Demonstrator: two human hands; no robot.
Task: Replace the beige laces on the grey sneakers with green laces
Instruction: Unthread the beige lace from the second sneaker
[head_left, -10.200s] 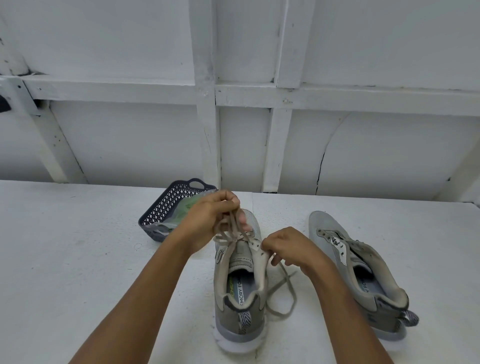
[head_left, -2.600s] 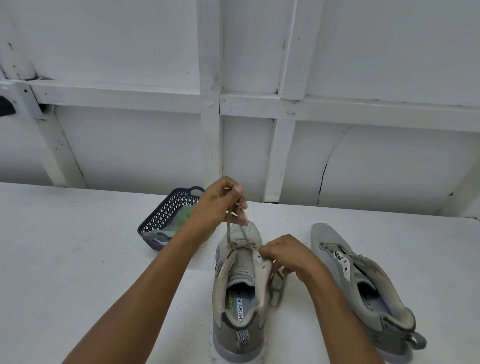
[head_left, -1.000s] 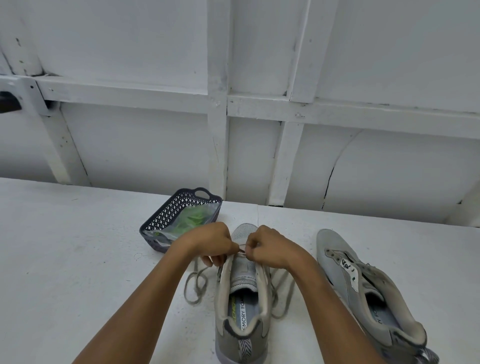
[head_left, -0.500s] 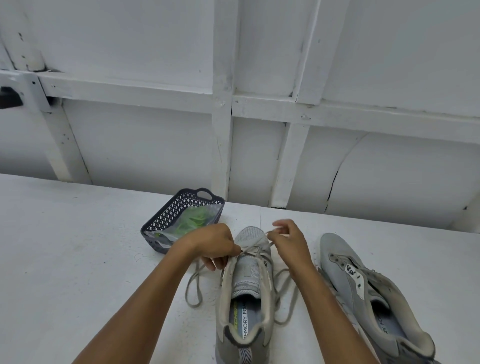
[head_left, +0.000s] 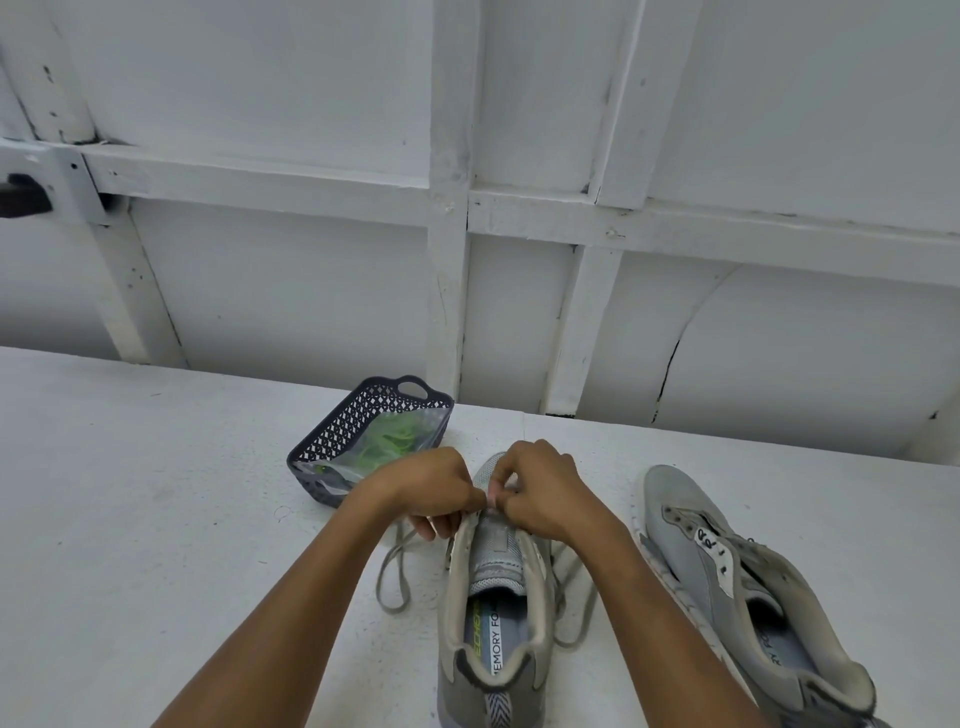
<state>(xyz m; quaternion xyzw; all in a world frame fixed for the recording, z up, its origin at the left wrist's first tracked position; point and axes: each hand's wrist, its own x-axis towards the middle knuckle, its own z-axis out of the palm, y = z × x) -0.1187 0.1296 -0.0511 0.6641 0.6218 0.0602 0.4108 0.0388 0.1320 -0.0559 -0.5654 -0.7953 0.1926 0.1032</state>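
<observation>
A white bench (head_left: 156, 493) is backed by a white panelled wall (head_left: 291, 291), braced with painted beams (head_left: 448, 291); a crack (head_left: 667, 374) is seen in one panel.

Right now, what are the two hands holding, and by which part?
Both the left hand and the right hand pinch the beige lace where it crosses the front eyelets of the middle sneaker; its loose ends lie on the table.

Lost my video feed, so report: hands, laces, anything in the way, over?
Left hand and right hand both pinching beige lace at centre sneaker's front eyelets. Green laces bagged in basket, untouched. Nothing blocking.
</observation>
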